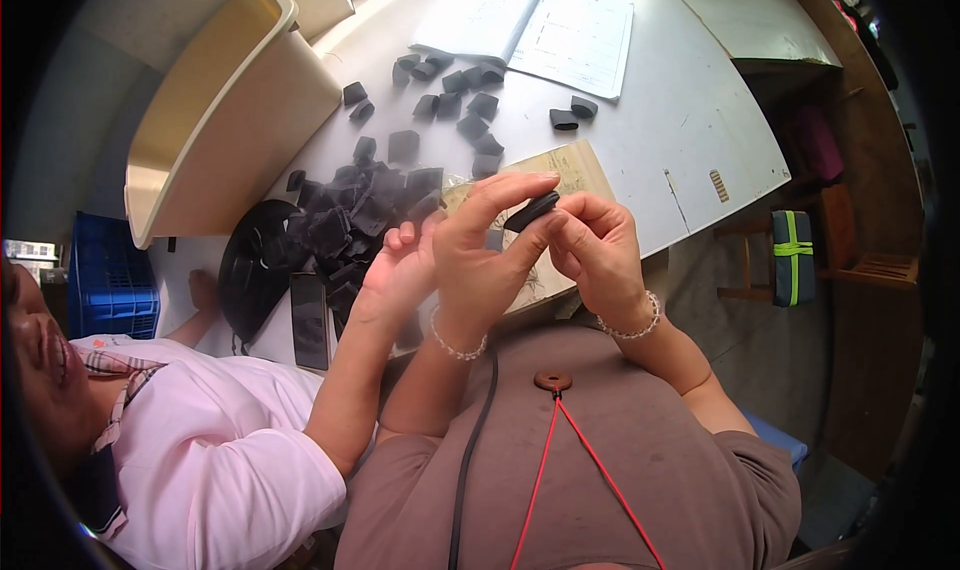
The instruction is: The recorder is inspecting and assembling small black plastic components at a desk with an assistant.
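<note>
In front of my chest I hold a small black sleeve-like piece (532, 211), tilted, between both hands. My left hand (478, 255) is curled, with its thumb under the piece and its index finger above it. The fingertips of my right hand (603, 253) pinch the piece's right end. A heap of similar black pieces (370, 200) lies left of my hands, several of them spilling from a black round tray (248, 290). A co-worker's hand (400, 270) is raised beside my left wrist, partly behind it.
More black pieces (450, 105) lie scattered on the white table (660, 150), and a pair (566, 120) sits apart. An open notebook (570, 40) is at the back. A cream bin (240, 120), a blue crate (112, 280) and a phone (309, 320) are leftward. A tan board (585, 165) lies beneath my hands.
</note>
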`<act>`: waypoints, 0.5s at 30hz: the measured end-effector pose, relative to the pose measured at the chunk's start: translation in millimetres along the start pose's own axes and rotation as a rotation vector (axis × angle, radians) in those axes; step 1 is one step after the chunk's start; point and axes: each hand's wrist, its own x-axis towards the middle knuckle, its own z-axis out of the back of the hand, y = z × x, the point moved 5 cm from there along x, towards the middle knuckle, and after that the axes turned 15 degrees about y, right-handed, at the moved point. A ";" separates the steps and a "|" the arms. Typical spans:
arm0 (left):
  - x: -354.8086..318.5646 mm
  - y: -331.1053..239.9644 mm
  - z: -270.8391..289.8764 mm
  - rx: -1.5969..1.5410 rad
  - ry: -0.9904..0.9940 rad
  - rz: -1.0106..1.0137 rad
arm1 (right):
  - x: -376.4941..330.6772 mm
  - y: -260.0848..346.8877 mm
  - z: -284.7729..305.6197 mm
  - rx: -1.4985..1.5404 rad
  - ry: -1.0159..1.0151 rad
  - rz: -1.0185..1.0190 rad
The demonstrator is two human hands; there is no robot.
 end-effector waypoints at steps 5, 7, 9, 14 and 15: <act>-7.0 6.4 -3.4 -0.030 -0.001 0.010 | -4.5 -5.3 2.7 -0.029 0.028 -0.023; -11.4 12.5 -4.8 -0.145 -0.038 0.111 | -6.1 -5.9 3.1 -0.041 0.045 -0.048; -6.4 7.2 -3.5 -0.026 -0.015 -0.005 | -6.5 -3.1 2.6 -0.050 0.042 -0.038; -1.3 3.1 -2.2 0.084 0.037 -0.085 | -4.6 2.9 -0.8 -0.035 0.066 -0.033; -2.8 4.5 -1.7 0.053 0.026 -0.086 | -4.2 4.7 -2.3 -0.056 0.072 -0.031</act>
